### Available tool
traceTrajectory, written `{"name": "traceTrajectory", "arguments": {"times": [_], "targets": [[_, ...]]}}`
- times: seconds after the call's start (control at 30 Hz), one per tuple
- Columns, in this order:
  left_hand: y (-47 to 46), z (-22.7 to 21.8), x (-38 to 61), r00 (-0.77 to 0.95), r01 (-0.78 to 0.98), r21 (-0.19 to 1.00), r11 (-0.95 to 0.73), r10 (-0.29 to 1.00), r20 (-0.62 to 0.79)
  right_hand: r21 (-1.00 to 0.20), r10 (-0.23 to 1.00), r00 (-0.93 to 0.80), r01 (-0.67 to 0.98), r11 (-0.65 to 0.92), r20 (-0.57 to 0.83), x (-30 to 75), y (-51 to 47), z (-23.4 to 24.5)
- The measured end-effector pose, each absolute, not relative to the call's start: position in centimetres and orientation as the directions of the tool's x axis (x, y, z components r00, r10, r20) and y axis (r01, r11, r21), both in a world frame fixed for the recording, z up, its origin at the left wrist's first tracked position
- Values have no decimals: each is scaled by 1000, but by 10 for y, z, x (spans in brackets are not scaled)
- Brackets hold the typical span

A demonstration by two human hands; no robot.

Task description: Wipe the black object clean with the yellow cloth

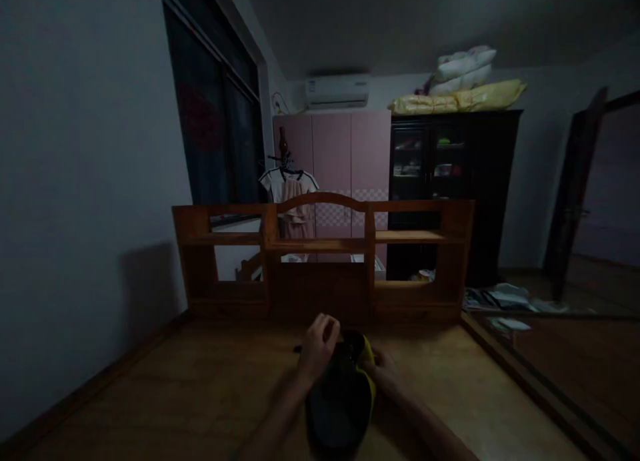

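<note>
A dark, rounded case-like object with a yellow side (343, 407) lies on the wooden desktop (210, 387) in front of me. Its exact kind is hard to make out in the dim light. My right hand (384, 371) grips its yellow edge on the right side. Over its upper left part is my left hand (320, 344), fingers curled in a pinch. What those fingers hold, if anything, is hidden. A small dark tip (298, 349) shows just left of that hand.
A wooden shelf unit (320, 245) stands along the desk's far side. A wall (90, 247) borders the left. Beyond the shelf are a pink wardrobe (333, 151), hanging clothes (295, 201) and a dark cabinet (493, 181). Papers or bags (510, 295) lie at the right.
</note>
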State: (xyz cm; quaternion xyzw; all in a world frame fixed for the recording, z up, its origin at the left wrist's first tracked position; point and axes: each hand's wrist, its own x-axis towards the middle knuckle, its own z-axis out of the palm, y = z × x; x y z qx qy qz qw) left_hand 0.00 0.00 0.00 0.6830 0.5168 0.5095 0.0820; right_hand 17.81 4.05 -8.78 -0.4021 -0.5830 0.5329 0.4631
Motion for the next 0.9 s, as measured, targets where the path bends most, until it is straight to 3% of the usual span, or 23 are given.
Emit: {"name": "traceTrajectory", "arguments": {"times": [0.17,0.3,0.43,0.57,0.73,0.9], "targets": [[-7,-16,8,-16,475,748,-464,845,535,-970,959,-147,-4,243,241,174,43,-93],[-14,-23,12,215,364,812,-457,889,404,-950,951,-105,79,301,292,173,33,-87],[-15,-29,11,378,362,815,-452,870,315,-932,941,-79,137,337,329,175,24,-79],[-9,-38,6,411,424,745,-516,842,349,-907,925,-136,191,376,355,176,19,-69],[-1,-53,7,381,589,568,-574,818,431,-809,863,-183,300,505,470,184,12,-56],[2,-68,7,385,697,402,-594,782,489,-735,841,-183,416,535,509,189,10,-54]]}}
